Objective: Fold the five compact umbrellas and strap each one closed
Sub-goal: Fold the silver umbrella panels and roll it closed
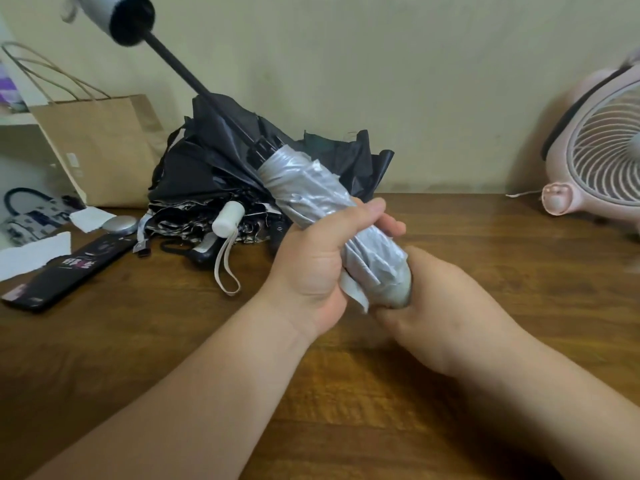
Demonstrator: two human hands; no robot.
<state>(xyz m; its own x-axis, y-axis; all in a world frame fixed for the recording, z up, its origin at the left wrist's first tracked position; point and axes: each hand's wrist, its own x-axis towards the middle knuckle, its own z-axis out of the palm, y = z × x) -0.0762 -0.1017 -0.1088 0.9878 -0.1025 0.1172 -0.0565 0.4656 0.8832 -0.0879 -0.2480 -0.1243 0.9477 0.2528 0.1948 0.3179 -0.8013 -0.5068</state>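
Two bare forearms reach in from the near edge over the brown wooden table (485, 244) and meet at a silver-grey compact umbrella with a black telescopic shaft (311, 188), held up off the table and tilted, its far end rising to the left.

Judging progress: this umbrella is only partly done. Its canopy is gathered into a rough, creased roll, but the shaft is fully drawn out, with the blurred grey-and-black handle (117, 15) at the far upper end. No strap can be seen fastened round the roll. Directly behind the silver umbrella lies a heap of loose black and patterned umbrellas (207, 168), canopies slack and unstrapped; a white cylindrical handle with a pale wrist loop (228, 218) sticks out of the heap just left of the silver umbrella. How many are in the heap I cannot tell. So most of the task looks to be left.

The left hand (311, 258) is wrapped round the middle of the roll, thumb laid over the top and fingers curled beneath, gripping the fabric tight. The right hand (443, 306) closes over the umbrella's near tip end, back of the hand upward; its fingers are hidden, but it seems to cup and hold that end.

Far right of the silver umbrella stands a pink desk fan (595, 147); far left, a brown paper bag (100, 147).
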